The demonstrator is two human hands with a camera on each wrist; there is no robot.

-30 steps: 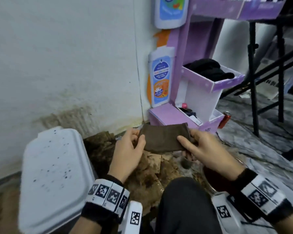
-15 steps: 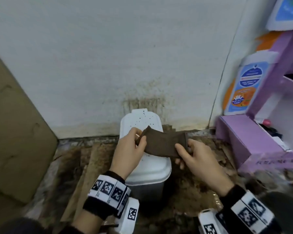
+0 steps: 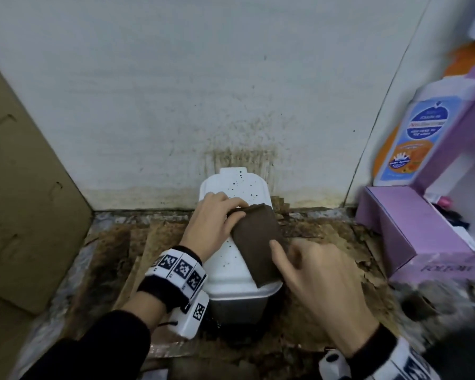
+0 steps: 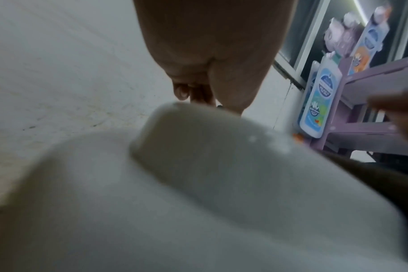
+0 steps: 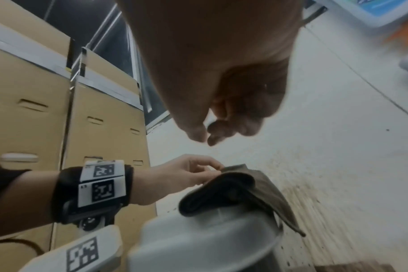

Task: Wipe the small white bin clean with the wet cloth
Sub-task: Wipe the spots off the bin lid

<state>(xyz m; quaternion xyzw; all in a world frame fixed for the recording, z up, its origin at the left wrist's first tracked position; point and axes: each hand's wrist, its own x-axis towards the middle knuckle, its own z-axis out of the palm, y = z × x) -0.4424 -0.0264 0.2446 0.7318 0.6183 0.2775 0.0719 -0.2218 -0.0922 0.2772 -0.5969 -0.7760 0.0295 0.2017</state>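
The small bin stands on the floor against the wall, and its white lid is speckled with dark spots. A folded brown cloth lies along the right side of the lid. My left hand pinches the cloth's far corner. My right hand hovers over the cloth's near part with loosely curled fingers. In the right wrist view that hand holds nothing and hangs above the cloth. The left wrist view is filled by the blurred lid.
A cardboard box leans at the left. A purple shelf unit with a blue-and-white bottle-shaped sign stands at the right. The wall behind the bin is stained, and soiled brown cardboard covers the floor around it.
Both hands held the cloth stretched between them; now it lies on the bin lid. The right hand has let go, the left still pinches it. My view swung left to centre the bin.
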